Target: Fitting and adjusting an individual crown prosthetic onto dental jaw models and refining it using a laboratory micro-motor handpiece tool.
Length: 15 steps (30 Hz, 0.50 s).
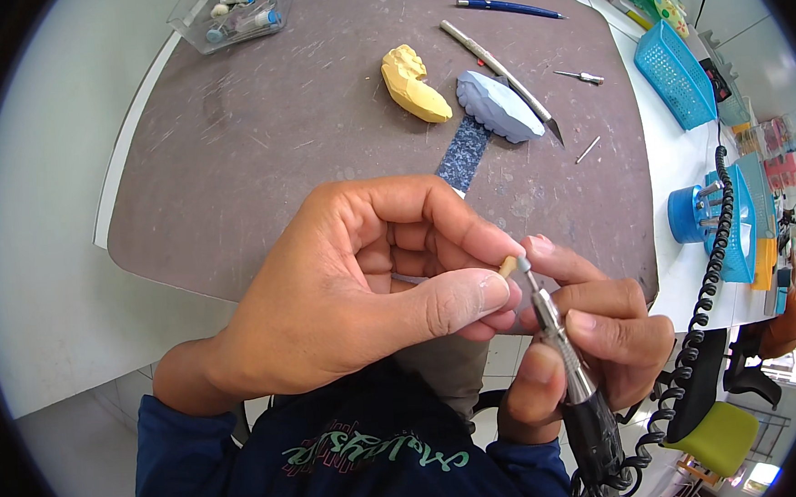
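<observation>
Closest to the lens, low in the frame, the left hand (346, 297) pinches a tiny tan piece (507, 265) between thumb and forefinger tips, the other fingers curled in behind it. Just right of it, the right hand (586, 337) is clenched around a slim metal rotary handpiece (558, 339), gripped like a pen, its tip touching the tan piece at centre frame. From the handpiece's dark lower end a black coiled cord (705, 284) loops up along the right side.

Behind the hands lies a worn brown work mat (255, 139) on a white table (44, 270). On the mat at upper centre rest a yellow dental cast (414, 85) and, just beside it to the right, a pale blue dental cast (499, 106), with a speckled blue strip (461, 153) running out from under the latter. A long thin knife-like tool (496, 67) lies against the blue cast's far side, and a blue pen (511, 7) sits near the top edge. A clear plastic box (229, 13) of small bottles stands at upper left, and a blue mesh basket (674, 72) at upper right.
</observation>
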### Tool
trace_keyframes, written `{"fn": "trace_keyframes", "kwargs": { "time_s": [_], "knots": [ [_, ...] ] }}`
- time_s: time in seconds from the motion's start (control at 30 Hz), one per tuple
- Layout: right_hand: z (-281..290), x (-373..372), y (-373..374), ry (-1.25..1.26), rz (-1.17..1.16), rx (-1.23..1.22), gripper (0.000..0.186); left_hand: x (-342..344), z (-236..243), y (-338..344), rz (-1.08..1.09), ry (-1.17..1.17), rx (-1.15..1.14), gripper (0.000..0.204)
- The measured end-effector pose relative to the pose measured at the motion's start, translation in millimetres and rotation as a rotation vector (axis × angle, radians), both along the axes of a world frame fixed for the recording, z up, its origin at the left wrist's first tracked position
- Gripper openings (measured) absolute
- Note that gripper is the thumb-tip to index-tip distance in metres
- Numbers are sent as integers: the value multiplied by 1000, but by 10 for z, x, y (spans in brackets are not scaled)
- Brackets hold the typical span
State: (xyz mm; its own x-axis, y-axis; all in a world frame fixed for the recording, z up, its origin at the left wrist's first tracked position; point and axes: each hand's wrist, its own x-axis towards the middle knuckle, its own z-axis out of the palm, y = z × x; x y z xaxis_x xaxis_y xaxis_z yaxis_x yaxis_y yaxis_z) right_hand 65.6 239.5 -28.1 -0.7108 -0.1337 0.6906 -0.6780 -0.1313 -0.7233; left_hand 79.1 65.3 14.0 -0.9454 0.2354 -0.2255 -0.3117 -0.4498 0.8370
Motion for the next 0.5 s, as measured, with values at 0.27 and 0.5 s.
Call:
{"fn": "trace_keyframes", "kwargs": {
  "time_s": [0.27,0.5],
  "knots": [
    [29,14,21,-22,35,35,35,-1,-2,4,-3,5,6,18],
    [30,19,19,-39,52,-2,35,-1,7,2,-9,-3,2,17]
  ]
}}
